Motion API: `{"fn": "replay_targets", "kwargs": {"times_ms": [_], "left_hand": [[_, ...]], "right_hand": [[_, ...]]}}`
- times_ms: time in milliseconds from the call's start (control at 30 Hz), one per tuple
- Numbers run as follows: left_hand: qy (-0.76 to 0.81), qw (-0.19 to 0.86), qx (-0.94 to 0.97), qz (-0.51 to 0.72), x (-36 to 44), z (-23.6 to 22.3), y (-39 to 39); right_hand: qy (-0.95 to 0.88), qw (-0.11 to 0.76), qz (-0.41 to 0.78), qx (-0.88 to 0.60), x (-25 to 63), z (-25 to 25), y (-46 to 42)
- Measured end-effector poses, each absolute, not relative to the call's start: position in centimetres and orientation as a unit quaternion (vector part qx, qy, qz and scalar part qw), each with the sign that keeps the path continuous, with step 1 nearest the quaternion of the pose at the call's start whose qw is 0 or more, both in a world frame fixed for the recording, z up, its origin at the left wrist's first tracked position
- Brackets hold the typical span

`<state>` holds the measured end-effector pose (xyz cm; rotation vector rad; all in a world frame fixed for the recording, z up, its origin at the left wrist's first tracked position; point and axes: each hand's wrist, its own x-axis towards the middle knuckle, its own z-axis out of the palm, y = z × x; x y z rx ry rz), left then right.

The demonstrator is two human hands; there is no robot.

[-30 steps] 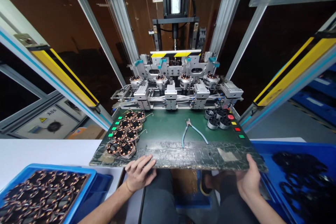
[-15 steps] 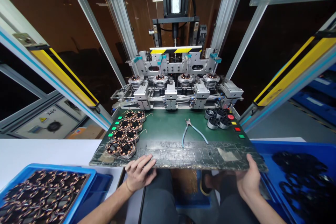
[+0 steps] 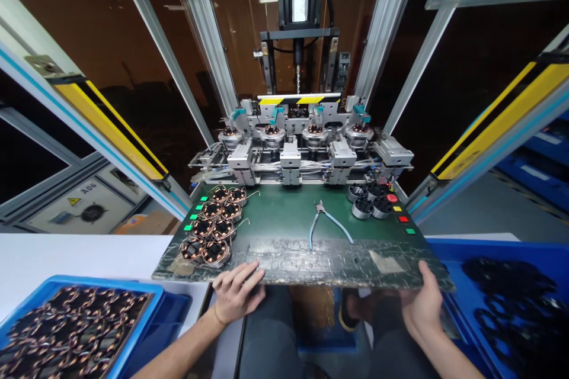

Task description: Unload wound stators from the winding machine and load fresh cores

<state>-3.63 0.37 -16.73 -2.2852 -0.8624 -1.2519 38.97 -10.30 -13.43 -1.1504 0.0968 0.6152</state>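
My left hand lies over the front edge of a green tabletop, its fingers stretched out and holding nothing. At the right front corner my right hand grips the same edge, thumb on top and the other fingers hidden underneath. Several copper-wound stator coils stand in two columns on the left, beyond my left hand. Between the hands, farther back, lie cutting pliers with spread light-blue handles. Several dark-lined metal rings are grouped at the right rear.
Behind the tabletop a winding machine holds several stators under a striped bar. Colored buttons line the right side. A blue bin of wound stators stands left, another blue bin of black parts right. Yellow posts flank the machine.
The machine's striped bar and the plate with teal clamps have come down toward the stators, baring more of the spindle above. Both my hands have stayed in place.
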Motion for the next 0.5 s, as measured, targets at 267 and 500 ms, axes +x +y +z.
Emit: {"fn": "replay_targets", "kwargs": {"times_ms": [267, 500], "left_hand": [[-0.308, 0.196, -0.817, -0.447, -3.63, -16.64, 0.31], [-0.309, 0.200, -0.817, -0.444, -3.66, -16.78, 0.34]], "right_hand": [[0.057, 0.789, 0.301, -0.533, 38.47, -12.47, -10.24], [0.045, 0.785, 0.293, -0.544, 38.52, -12.64, -10.26]]}}
